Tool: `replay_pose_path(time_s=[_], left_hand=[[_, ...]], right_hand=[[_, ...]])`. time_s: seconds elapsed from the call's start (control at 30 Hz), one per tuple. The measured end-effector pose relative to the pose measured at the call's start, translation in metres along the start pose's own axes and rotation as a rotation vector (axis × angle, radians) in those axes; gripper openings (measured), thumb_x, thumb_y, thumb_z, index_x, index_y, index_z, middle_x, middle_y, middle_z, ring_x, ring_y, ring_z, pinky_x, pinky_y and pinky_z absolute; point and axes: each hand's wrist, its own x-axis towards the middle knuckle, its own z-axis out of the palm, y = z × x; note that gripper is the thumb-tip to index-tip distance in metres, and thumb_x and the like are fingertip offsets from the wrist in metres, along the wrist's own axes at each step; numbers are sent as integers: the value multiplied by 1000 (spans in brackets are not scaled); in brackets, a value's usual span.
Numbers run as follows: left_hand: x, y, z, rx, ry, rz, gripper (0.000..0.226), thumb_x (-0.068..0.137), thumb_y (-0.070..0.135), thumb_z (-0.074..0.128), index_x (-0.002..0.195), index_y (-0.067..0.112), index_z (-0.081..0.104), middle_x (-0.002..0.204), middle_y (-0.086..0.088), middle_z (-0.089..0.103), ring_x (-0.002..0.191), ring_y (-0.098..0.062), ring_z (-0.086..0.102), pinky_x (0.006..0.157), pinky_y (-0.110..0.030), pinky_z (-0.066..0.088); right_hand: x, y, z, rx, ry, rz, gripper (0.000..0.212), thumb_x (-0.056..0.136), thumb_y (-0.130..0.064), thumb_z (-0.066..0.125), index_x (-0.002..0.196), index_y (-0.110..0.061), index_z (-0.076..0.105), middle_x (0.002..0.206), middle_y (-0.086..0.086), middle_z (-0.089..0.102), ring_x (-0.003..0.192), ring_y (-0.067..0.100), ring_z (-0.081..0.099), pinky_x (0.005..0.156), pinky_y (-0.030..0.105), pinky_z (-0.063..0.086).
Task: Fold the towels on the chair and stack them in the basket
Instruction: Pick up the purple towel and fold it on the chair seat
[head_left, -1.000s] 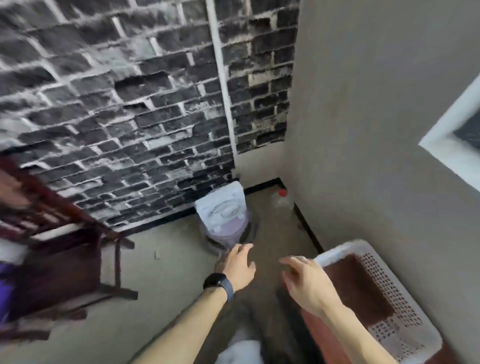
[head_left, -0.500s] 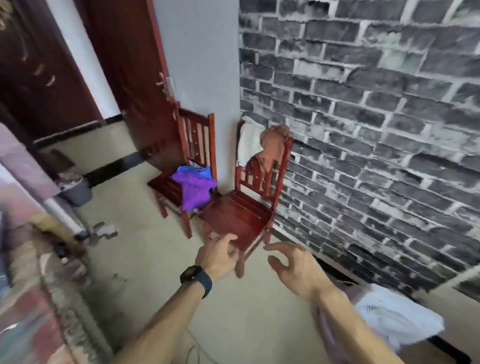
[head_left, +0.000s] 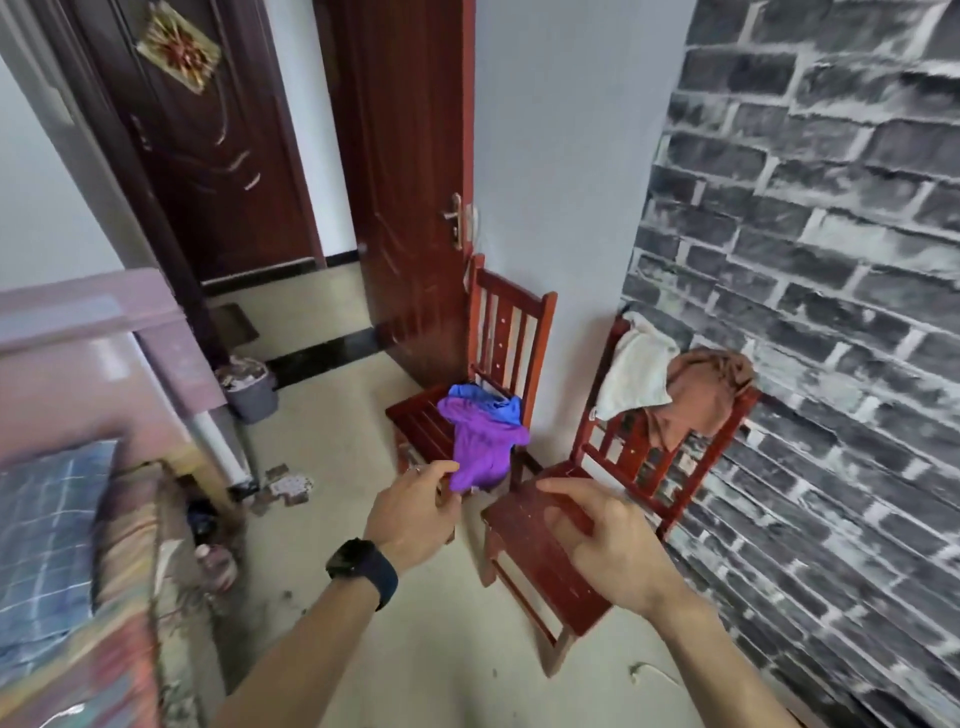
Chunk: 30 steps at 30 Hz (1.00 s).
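1. Here, the left hand (head_left: 415, 514), with a dark watch (head_left: 363, 566) on its wrist, reaches forward. Its fingers are loosely curled, with a narrow gap to the thumb, and hold nothing that can be seen.
2. The thumb tip meets, in this view, the lower hem of the purple towel (head_left: 480, 452). Whether the two touch cannot be told.
3. The purple towel hangs crumpled over the edge of the seat of the far-left chair (head_left: 415, 423). A blue towel (head_left: 496, 402) is bunched on top of it, against the backrest.
4. The right hand (head_left: 608, 540) hovers over the seat of the near-right chair (head_left: 530, 571). Its fingers are half bent and spread apart, and they hold nothing.
5. A white towel (head_left: 634, 374) and a brown towel (head_left: 701, 395) are draped side by side over the top rail of the near-right chair, touching, with the white one on the left.
6. Both chairs are of red wood. The far-left chair stands against a pale wall beside a dark red door (head_left: 410, 182). The near-right chair stands against a grey brick-pattern wall (head_left: 831, 312).
7. At near left is a bed (head_left: 52, 545) with a checked cover, and a grey bin (head_left: 252, 395) stands on the floor beyond it.
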Motion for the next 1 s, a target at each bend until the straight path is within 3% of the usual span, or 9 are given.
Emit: replay_pose_path(time_s=[0.13, 0.3, 0.37, 0.47, 0.57, 0.63, 0.73, 0.87, 1.0], left_hand=[[64, 0, -9, -38, 34, 17, 43, 94, 37, 54, 137, 33, 49, 126, 3, 60, 115, -16, 57, 94, -33, 48], [156, -4, -10, -49, 97, 17, 42, 94, 35, 56, 136, 32, 50, 129, 5, 60, 118, -15, 56, 99, -32, 46], [191, -7, -12, -35, 96, -8, 43, 94, 34, 55, 136, 30, 50, 133, 4, 59, 121, -16, 55, 103, -33, 43], [234, -16, -13, -29, 83, -72, 45, 94, 34, 54, 138, 28, 49, 136, 2, 58, 124, -18, 53, 107, -34, 39], [272, -28, -13, -21, 64, -123, 46, 94, 35, 52, 139, 29, 48, 138, 3, 56, 127, -18, 51, 109, -35, 37], [297, -39, -11, -30, 48, -147, 45, 94, 34, 52, 139, 29, 48, 138, 2, 55, 126, -19, 52, 109, -35, 38], [337, -59, -6, -19, 17, -169, 45, 95, 33, 53, 139, 29, 49, 137, 2, 56, 125, -19, 53, 108, -34, 38], [404, -101, 15, -9, -73, -193, 46, 94, 33, 54, 139, 29, 49, 138, 2, 55, 125, -18, 52, 108, -32, 38], [492, -154, 52, 29, -246, -197, 46, 93, 33, 54, 139, 29, 48, 136, 1, 56, 124, -19, 53, 106, -35, 40]], right_hand=[[67, 14, -5, 17, -17, -7, 32, 96, -31, 60, 126, -38, 63, 122, -16, 64, 113, 2, 57, 97, 12, 39], [161, 45, -5, 109, 1, -44, 32, 95, -31, 62, 126, -39, 63, 121, -22, 63, 104, -3, 60, 85, 2, 39], [199, 59, -6, 138, -7, -30, 32, 95, -33, 60, 125, -43, 62, 120, -23, 63, 102, 0, 61, 85, 7, 43], [254, 70, -6, 171, -30, 7, 28, 96, -34, 59, 122, -46, 60, 109, -19, 66, 78, 5, 65, 69, 14, 48], [306, 80, -2, 170, -101, 9, 27, 99, -31, 57, 122, -44, 57, 101, -15, 63, 55, 1, 55, 55, 11, 40], [339, 87, 3, 169, -113, 28, 28, 99, -33, 57, 123, -46, 56, 107, -14, 63, 66, -3, 53, 64, 11, 38], [386, 104, 23, 171, -138, 78, 26, 98, -34, 57, 121, -46, 58, 111, -13, 66, 80, -2, 56, 77, 22, 45], [444, 128, 65, 126, -198, 141, 31, 98, -30, 56, 127, -39, 60, 121, -19, 61, 98, 2, 60, 84, 19, 43], [499, 167, 125, 126, -226, 314, 30, 97, -29, 59, 127, -32, 63, 118, -20, 62, 113, 5, 59, 93, 20, 38]])
